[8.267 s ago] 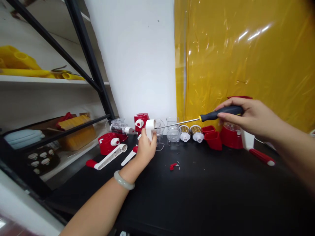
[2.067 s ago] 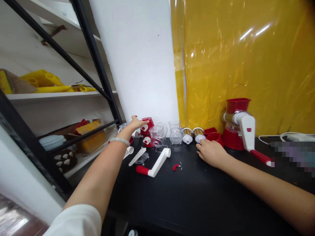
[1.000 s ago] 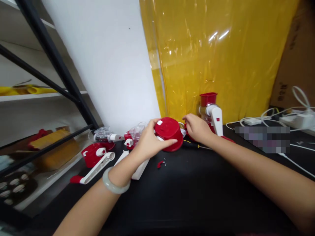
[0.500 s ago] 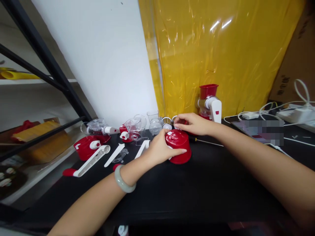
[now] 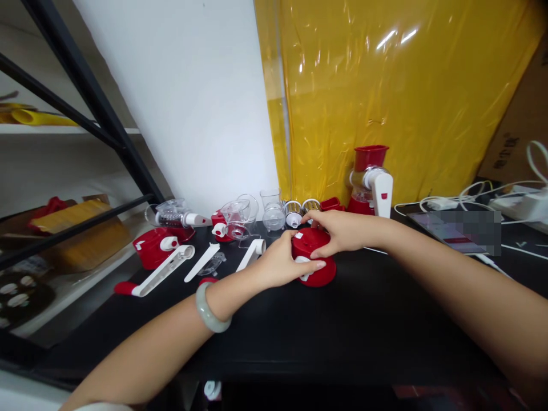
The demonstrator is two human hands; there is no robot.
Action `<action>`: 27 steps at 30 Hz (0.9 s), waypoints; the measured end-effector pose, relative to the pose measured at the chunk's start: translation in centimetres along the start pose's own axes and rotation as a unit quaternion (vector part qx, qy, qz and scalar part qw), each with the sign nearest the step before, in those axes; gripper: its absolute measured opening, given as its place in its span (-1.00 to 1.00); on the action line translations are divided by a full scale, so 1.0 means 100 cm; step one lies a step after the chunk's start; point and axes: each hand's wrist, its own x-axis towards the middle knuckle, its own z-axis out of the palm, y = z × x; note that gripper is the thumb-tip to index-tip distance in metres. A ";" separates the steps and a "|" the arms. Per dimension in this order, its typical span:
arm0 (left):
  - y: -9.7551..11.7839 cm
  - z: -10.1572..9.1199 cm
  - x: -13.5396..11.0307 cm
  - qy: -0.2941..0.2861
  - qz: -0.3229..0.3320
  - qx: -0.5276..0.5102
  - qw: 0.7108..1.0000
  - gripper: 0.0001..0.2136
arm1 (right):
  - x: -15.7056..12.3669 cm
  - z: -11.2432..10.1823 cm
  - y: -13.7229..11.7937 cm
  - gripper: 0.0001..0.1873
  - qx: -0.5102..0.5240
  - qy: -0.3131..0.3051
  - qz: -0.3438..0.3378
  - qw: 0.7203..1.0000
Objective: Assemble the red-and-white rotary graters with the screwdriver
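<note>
A red rotary-grater base (image 5: 309,241) with a white knob (image 5: 303,261) on its near side stands on the black table in front of me. My left hand (image 5: 280,260) is wrapped around its left side, thumb lying across the front by the knob. From the right, my right hand (image 5: 338,233) grips the top and right side, fingers over the far edge and thumb on the near face. Just behind the base are two metal grater drums (image 5: 293,214) with white ends. A white crank handle (image 5: 252,254) lies left of my left hand, partly hidden behind that arm.
Further left are another red base (image 5: 154,251), a white crank with red grip (image 5: 160,274), a white strip (image 5: 202,262) and clear plastic housings (image 5: 237,216). An assembled red grater (image 5: 370,177) stands at the back right, beside white cables (image 5: 464,197) and a tablet (image 5: 449,231).
My right hand has come down from behind the red base onto its top and right side. The base has turned or tilted, so its white knob shows. The camera view has shifted slightly.
</note>
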 end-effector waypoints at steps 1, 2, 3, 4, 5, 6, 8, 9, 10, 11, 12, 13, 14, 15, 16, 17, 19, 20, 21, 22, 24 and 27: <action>0.000 -0.002 -0.002 -0.017 0.003 -0.007 1.000 -0.41 | 0.000 -0.001 0.002 -0.20 0.008 -0.005 -0.004 1.000; -0.001 -0.005 -0.004 -0.030 0.004 -0.014 0.999 -0.42 | -0.001 -0.002 0.005 -0.22 0.017 -0.010 -0.008 1.000; -0.001 -0.009 -0.007 -0.033 0.005 -0.021 0.999 -0.43 | -0.001 -0.002 0.008 -0.23 0.025 -0.014 -0.014 1.000; -0.001 -0.016 -0.008 -0.023 0.006 -0.027 0.999 -0.46 | -0.001 -0.002 0.011 -0.25 0.032 -0.018 -0.020 0.999; -0.001 -0.025 -0.009 0.002 0.010 -0.029 1.000 -0.49 | -0.001 -0.002 0.013 -0.25 0.038 -0.023 -0.026 0.999; 0.000 -0.036 -0.009 0.046 0.022 -0.024 0.998 -0.53 | -0.001 -0.002 0.015 -0.26 0.044 -0.027 -0.029 0.998; -0.002 -0.066 -0.006 0.154 0.053 0.029 0.986 -0.57 | -0.001 -0.002 0.017 -0.28 0.055 -0.033 -0.031 0.997; -0.005 -0.083 -0.002 0.213 0.063 0.067 0.973 -0.57 | -0.001 -0.002 0.018 -0.29 0.059 -0.034 -0.031 0.997; -0.010 -0.099 0.001 0.274 0.070 0.110 0.953 -0.57 | -0.001 -0.002 0.017 -0.29 0.063 -0.034 -0.030 0.997; -0.017 -0.113 0.006 0.310 0.063 0.154 0.936 -0.54 | -0.002 -0.003 0.017 -0.29 0.064 -0.034 -0.028 0.997; -0.025 -0.125 0.010 0.328 0.040 0.188 0.925 -0.48 | -0.002 -0.003 0.016 -0.29 0.065 -0.036 -0.027 0.997; -0.034 -0.133 0.013 0.330 0.013 0.205 0.922 -0.41 | -0.002 -0.003 0.015 -0.28 0.064 -0.037 -0.025 0.997; -0.044 -0.138 0.016 0.313 -0.019 0.201 0.928 -0.33 | -0.002 -0.003 0.015 -0.27 0.063 -0.038 -0.023 0.997; -0.054 -0.138 0.018 0.286 -0.055 0.189 0.938 -0.25 | -0.002 -0.003 0.014 -0.27 0.062 -0.038 -0.020 0.997; -0.063 -0.135 0.020 0.256 -0.089 0.176 0.946 -0.16 | -0.003 -0.004 0.014 -0.26 0.061 -0.039 -0.017 0.997; -0.071 -0.130 0.021 0.240 -0.117 0.163 0.950 -0.09 | -0.003 -0.004 0.013 -0.26 0.061 -0.040 -0.014 0.997; -0.083 -0.116 0.022 0.235 -0.136 0.150 0.951 -0.01 | -0.003 -0.004 0.012 -0.26 0.061 -0.045 -0.007 0.997; -0.087 -0.110 0.022 0.247 -0.137 0.147 0.948 -0.01 | -0.003 -0.004 0.011 -0.26 0.061 -0.047 -0.004 0.997; -0.089 -0.104 0.022 0.261 -0.135 0.144 0.945 -0.03 | -0.003 -0.004 0.010 -0.26 0.059 -0.047 -0.004 0.997; -0.089 -0.100 0.022 0.276 -0.133 0.143 0.941 -0.06 | -0.003 -0.004 0.010 -0.26 0.058 -0.046 -0.007 0.997; -0.088 -0.098 0.020 0.296 -0.131 0.141 0.935 -0.13 | -0.003 -0.004 0.009 -0.27 0.053 -0.044 -0.013 0.998; -0.079 -0.105 0.015 0.306 -0.132 0.146 0.931 -0.15 | -0.002 -0.003 0.012 -0.27 0.042 -0.047 -0.007 0.998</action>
